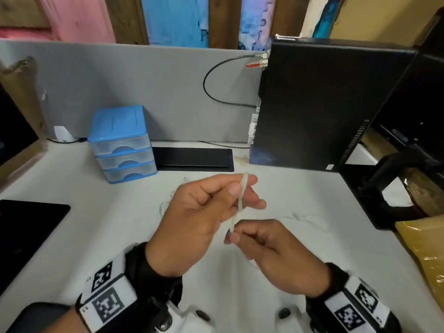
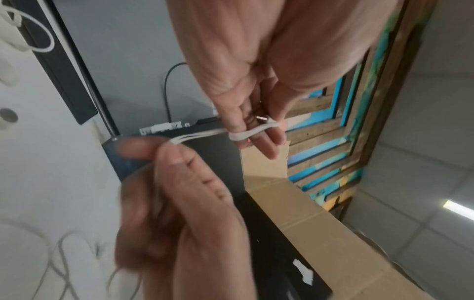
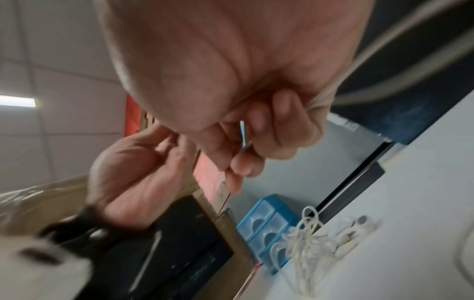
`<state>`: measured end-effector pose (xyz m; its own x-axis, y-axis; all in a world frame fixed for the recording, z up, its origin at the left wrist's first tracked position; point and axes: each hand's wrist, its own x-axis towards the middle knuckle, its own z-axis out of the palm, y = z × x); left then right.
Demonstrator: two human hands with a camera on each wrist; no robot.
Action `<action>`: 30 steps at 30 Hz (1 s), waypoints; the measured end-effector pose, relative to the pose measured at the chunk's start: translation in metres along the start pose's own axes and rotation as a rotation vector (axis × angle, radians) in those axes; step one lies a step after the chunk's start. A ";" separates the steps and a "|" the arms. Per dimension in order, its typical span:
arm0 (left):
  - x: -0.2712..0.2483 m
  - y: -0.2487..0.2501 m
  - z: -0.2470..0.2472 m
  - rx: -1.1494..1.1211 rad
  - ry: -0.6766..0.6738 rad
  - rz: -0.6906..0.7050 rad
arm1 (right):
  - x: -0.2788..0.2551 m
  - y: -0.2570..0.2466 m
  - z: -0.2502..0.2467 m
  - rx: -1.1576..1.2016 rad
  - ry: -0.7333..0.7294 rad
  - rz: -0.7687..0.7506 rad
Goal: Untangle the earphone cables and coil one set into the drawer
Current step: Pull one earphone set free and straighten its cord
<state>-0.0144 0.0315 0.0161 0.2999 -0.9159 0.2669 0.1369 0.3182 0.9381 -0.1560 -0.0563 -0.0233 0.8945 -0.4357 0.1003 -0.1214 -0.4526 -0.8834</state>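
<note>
Our left hand [image 1: 204, 212] is raised over the worktop [image 1: 276, 280], with white earphone cable [image 1: 241, 195] looped around its fingertips [image 2: 237, 123]; the thumb and forefinger are curled in on the loops. In the left wrist view several turns of cable bind two fingers together, and a small metal plug tip [image 2: 261, 118] sits right at the wrap.

Our right hand [image 1: 269, 251] sits just below and beside the left, pinching the same cable between thumb and forefinger. A few strands run taut from that pinch to the wrap [image 2: 200, 135]. The rest of the fingers are curled in.

A second set of earphones [image 3: 315, 237] lies loose in a tangled pile on the worktop, earbuds [image 3: 359, 225] at one end, near the drawer unit [image 1: 122, 143]. More slack cable [image 1: 310, 218] lies on the worktop to the right of our hands, well apart from the pile.

The drawer unit is blue with three clear drawers, all pushed in, standing at the back left against the grey partition [image 1: 144, 80]. A black computer case [image 1: 324, 104] stands at the back right; a black cable-slot cover [image 1: 194, 158] lies between the two.
</note>
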 end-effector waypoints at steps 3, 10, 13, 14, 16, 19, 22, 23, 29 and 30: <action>0.005 -0.009 -0.015 0.377 0.060 0.167 | -0.007 -0.024 0.005 -0.043 0.003 -0.131; -0.001 -0.015 -0.007 0.431 -0.187 0.004 | -0.002 -0.023 -0.035 0.000 0.487 -0.298; -0.007 -0.002 0.003 0.163 -0.246 -0.034 | 0.006 0.001 -0.014 0.062 0.488 -0.222; -0.007 0.001 0.003 0.102 -0.208 -0.028 | 0.006 0.006 -0.003 0.058 0.435 -0.192; -0.002 0.004 -0.002 0.073 -0.093 0.004 | 0.003 0.009 0.016 0.012 0.302 -0.118; 0.006 -0.001 -0.016 0.257 0.033 0.130 | -0.008 -0.008 0.028 -0.069 0.129 -0.175; 0.008 -0.010 -0.022 0.511 0.053 0.190 | -0.018 -0.043 0.022 -0.014 0.124 -0.276; 0.007 -0.012 -0.022 0.550 0.027 0.182 | -0.019 -0.050 0.015 0.015 0.180 -0.305; -0.006 0.000 0.000 0.152 -0.173 0.091 | 0.006 -0.021 -0.026 0.071 0.534 -0.188; -0.006 0.002 0.003 0.051 -0.143 0.089 | 0.007 -0.014 -0.018 0.086 0.456 -0.138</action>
<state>-0.0185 0.0370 0.0171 0.1708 -0.9113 0.3747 0.0668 0.3901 0.9183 -0.1558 -0.0676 -0.0020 0.6174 -0.6817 0.3926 0.0385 -0.4723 -0.8806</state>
